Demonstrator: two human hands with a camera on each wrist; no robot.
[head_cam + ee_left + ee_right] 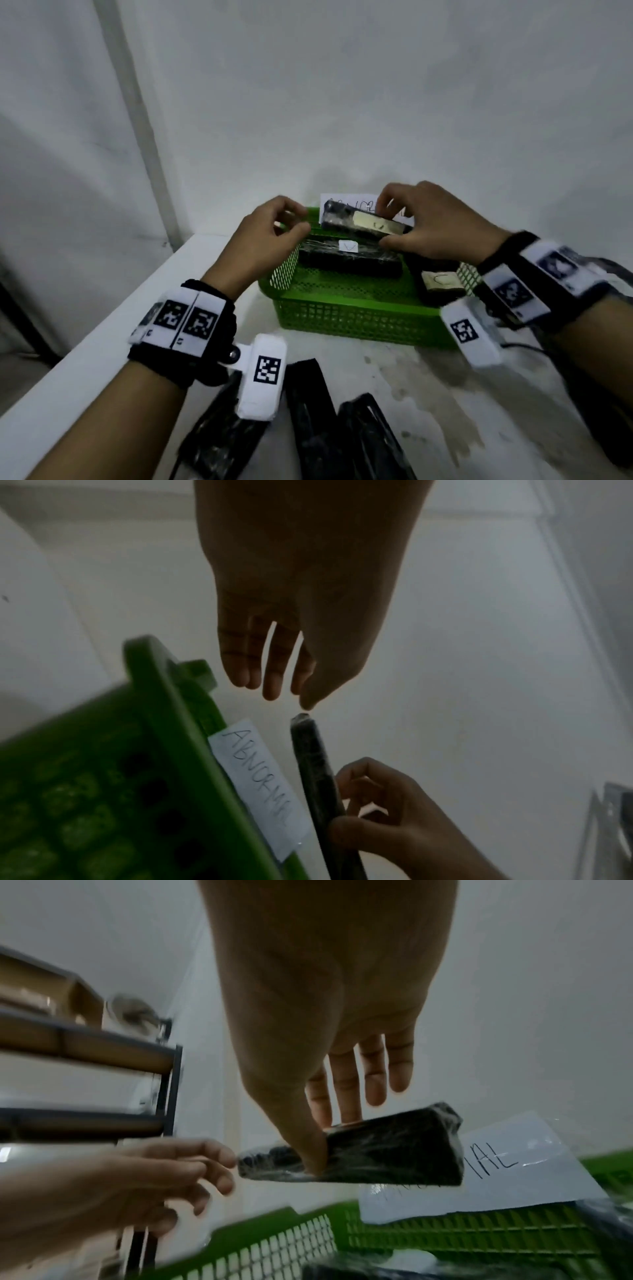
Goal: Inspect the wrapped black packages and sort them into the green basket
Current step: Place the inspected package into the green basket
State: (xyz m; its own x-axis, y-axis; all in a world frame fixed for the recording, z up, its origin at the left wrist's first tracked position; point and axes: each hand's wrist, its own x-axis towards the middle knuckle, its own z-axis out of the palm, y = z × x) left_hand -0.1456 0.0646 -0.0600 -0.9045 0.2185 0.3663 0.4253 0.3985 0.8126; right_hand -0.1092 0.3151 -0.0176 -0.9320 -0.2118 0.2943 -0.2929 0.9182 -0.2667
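A black rectangular package wrapped in clear film [363, 221], with a pale label on its upper face, is held in the air above the far edge of the green plastic mesh basket [356, 322]. It is pinched near its right end by the right hand [435, 226]: in the right wrist view the thumb is pressed against the near face of the package [356, 1153] and the first two fingers are set behind it, while the outer fingers are stretched out and touch nothing.

The left hand [263, 240] is kept just beside the left end of the package, with its fingers loosely bent and thumb and fingertips drawn near one another. Nothing is gripped by it; in the left wrist view a small gap is seen between its thumb tip and the package end [310, 756].

Inside the basket, a second film-wrapped black package [349, 262] with a small white label is laid flat along the middle, and a third black package [436, 282] with a pale label is leaned at the right end. A white paper sign [260, 785] with handwritten letters is fixed at the basket's far rim, directly behind the held package.

The basket is set on a white desk [89, 370] against a pale wall. Nearer the person, three more black wrapped packages [308, 418] are laid side by side on the desk. Black wrist straps with white coded markers [186, 320] are worn on both wrists.
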